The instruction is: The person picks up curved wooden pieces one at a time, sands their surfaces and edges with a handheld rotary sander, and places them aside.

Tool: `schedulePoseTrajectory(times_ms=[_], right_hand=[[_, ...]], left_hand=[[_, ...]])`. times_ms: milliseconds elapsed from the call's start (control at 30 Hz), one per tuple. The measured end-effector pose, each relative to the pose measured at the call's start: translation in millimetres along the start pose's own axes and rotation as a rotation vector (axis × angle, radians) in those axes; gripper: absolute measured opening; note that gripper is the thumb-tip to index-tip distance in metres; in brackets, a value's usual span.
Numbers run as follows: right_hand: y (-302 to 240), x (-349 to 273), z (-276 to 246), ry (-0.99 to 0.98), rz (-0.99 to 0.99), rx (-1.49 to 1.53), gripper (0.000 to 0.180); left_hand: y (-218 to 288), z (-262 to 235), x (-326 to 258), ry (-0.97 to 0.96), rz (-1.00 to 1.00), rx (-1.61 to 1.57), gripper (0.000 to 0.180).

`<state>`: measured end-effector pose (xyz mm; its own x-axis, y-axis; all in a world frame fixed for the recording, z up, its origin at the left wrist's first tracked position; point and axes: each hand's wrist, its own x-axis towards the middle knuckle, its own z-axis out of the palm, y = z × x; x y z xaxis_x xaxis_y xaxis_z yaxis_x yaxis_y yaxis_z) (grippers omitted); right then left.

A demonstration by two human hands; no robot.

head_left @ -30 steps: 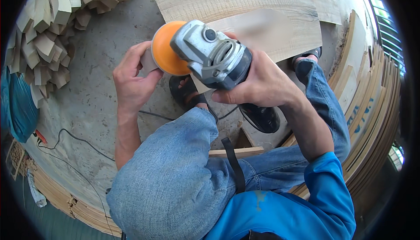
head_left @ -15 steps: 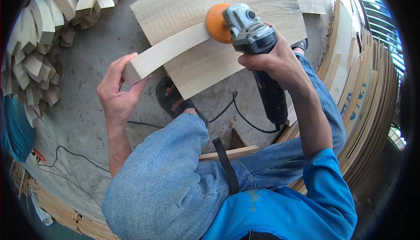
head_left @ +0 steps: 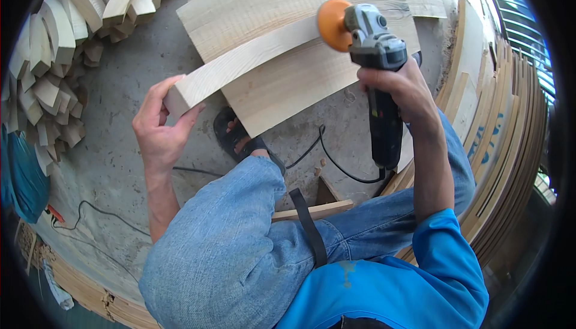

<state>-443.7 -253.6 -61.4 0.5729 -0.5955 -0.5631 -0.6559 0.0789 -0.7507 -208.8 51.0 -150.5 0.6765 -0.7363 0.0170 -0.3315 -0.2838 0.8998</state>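
My left hand (head_left: 161,123) grips the near left end of a long, pale, slightly curved wooden piece (head_left: 240,59), fingers on one side and thumb on the other. The piece lies over wide wooden boards (head_left: 294,86). In my right hand (head_left: 403,92) is an angle grinder (head_left: 386,125) with a black body and grey head, my fingers wrapped around it. Its orange round pad (head_left: 334,25) is tilted against or just over the far right end of the piece; exact contact I cannot tell. A black power cord (head_left: 348,175) runs from the tool's lower end.
Many curved wood blocks (head_left: 60,29) are heaped at the upper left, beside a blue bag (head_left: 27,176). Long boards (head_left: 489,167) are stacked along the right, near a metal grille (head_left: 525,35). The cord crosses the concrete floor (head_left: 123,167) near my sandalled foot (head_left: 237,137).
My right hand and the grinder have moved to the right, carrying the orange pad along the wooden piece toward its far end. My left hand has hardly moved.
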Motion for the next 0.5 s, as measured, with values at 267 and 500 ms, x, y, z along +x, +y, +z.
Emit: schedulePoseTrajectory(times_ms=[267, 500], right_hand=[[-11, -8, 75, -0.499, -0.195, 0.204, 0.102], [-25, -7, 104, -0.562, -0.283, 0.158, 0.094]], left_hand=[[2, 2, 3, 0.038, -0.055, -0.116, 0.05], [2, 1, 4, 0.046, 0.009, -0.06, 0.049]])
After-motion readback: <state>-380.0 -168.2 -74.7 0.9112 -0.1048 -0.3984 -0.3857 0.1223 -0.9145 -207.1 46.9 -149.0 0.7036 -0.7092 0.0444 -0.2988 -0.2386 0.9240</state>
